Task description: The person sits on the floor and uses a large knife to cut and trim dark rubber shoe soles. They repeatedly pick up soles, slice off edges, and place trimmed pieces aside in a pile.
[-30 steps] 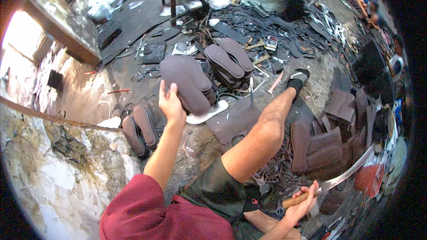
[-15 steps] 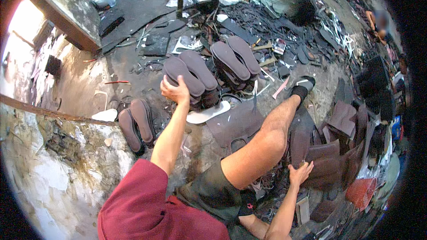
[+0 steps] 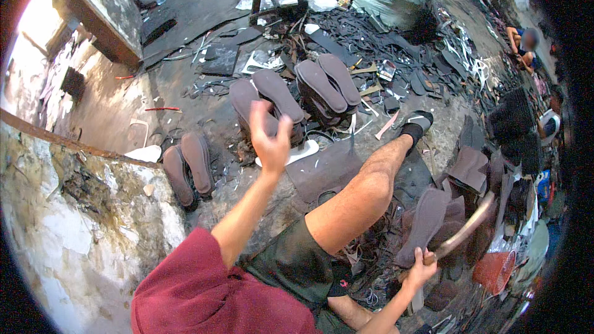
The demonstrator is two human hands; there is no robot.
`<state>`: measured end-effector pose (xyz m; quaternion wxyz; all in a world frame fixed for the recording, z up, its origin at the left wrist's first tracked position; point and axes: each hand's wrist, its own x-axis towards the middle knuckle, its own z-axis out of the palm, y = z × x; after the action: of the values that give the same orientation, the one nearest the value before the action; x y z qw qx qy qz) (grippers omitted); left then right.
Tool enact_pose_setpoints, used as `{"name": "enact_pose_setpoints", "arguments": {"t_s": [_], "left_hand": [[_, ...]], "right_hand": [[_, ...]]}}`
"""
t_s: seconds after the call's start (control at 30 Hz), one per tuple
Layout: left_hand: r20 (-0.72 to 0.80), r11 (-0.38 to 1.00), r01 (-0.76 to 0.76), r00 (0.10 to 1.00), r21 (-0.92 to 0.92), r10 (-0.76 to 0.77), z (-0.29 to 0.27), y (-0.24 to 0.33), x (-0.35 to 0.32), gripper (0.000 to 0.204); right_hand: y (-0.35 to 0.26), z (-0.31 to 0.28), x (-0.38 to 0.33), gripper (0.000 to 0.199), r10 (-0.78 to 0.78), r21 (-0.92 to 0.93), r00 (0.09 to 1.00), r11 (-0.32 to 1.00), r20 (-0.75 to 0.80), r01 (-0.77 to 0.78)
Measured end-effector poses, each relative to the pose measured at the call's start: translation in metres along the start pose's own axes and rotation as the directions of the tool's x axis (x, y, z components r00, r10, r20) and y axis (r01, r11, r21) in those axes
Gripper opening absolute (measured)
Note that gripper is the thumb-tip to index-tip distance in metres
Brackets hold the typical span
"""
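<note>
My left hand (image 3: 270, 139) is raised with its fingers apart and nothing in it, slightly blurred, in front of a stack of dark brown shoe soles (image 3: 276, 96). A second stack of soles (image 3: 331, 83) stands just to the right of that one. Low on the right, my right hand (image 3: 419, 272) is closed round the lower end of a brown shoe sole (image 3: 427, 216). From the same hand a long, curved, blade-like tool (image 3: 467, 226) sticks out toward the upper right; its exact kind is unclear.
Another stack of soles (image 3: 189, 170) stands by the stained wall (image 3: 80, 210) on the left. Rubber scraps (image 3: 402, 55) cover the floor beyond. A white sole (image 3: 300, 153) lies before the stacks. Brown sheets (image 3: 467, 170) and a red basket (image 3: 495, 272) are on the right. Another person (image 3: 526, 46) sits far right.
My left hand has come off the left stack of soles and moved right and nearer. My right hand has moved slightly nearer, now with a sole and the curved tool in it.
</note>
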<state>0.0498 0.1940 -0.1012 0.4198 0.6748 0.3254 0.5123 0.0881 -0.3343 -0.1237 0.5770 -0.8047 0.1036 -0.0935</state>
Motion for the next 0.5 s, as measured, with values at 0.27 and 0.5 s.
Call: {"name": "enact_pose_setpoints", "arguments": {"t_s": [0.27,0.5], "left_hand": [[0.937,-0.251,0.965,0.154,-0.075,0.313,0.01,0.195,-0.138,0.104],[0.933,0.393,0.863,0.358,-0.317,-0.034,-0.03,0.199,-0.071,0.05]], "right_hand": [[-0.134,-0.049,-0.095,0.017,0.276,0.221,0.528,0.685,0.803,-0.694],[-0.022,-0.011,-0.144,0.018,0.257,0.001,0.964,0.966,0.072,-0.258]]}}
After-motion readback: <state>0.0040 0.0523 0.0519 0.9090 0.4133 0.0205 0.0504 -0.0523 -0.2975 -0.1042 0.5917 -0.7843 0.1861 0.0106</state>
